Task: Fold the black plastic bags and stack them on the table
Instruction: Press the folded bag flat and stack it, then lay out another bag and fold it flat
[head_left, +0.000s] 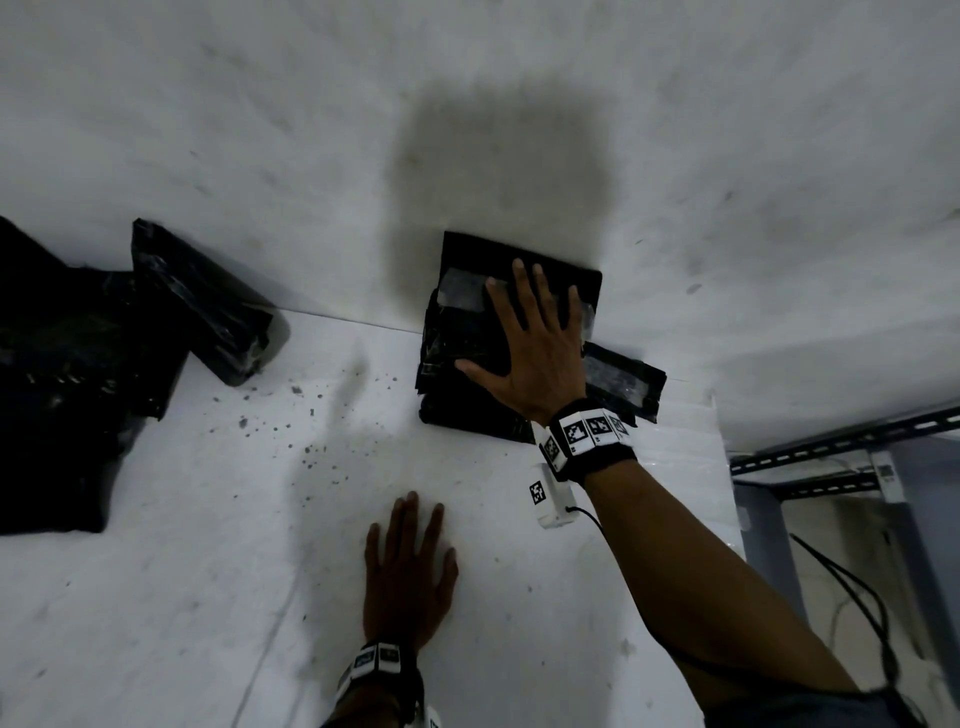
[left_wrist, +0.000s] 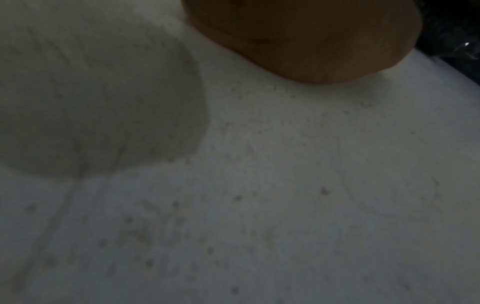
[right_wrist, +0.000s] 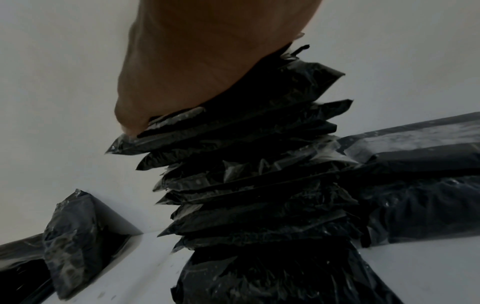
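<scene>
1. The stack of folded black bags (head_left: 457, 332) sat on the white table (head_left: 182, 597) at its far edge, right against the white wall (head_left: 311, 130). From the right wrist view the stack (right_wrist: 259, 185) showed many flattened layers with their corners fanned out unevenly.
2. The top bag was roughly square, so I could not tell a clear long axis; its edges ran slightly skewed to the table's far edge, with a pale tape strip (head_left: 460, 293) across its far part.
3. One longer folded bag (head_left: 623, 382) stuck out from under the stack to the right, its long axis running left to right along the wall.
4. The right hand (head_left: 530, 353) lay flat on top of the stack, fingers straight and spread, thumb out to the left, pressing down and gripping nothing.
5. The left hand (head_left: 408, 577) rested palm down on the bare table, well nearer than the stack, fingers straight and slightly spread, holding nothing.
6. A pile of unfolded black bags (head_left: 67, 374) lay at the left, one of them leaning against the wall.
7. A grey metal rack (head_left: 831, 467) stood beyond the table's right end.
</scene>
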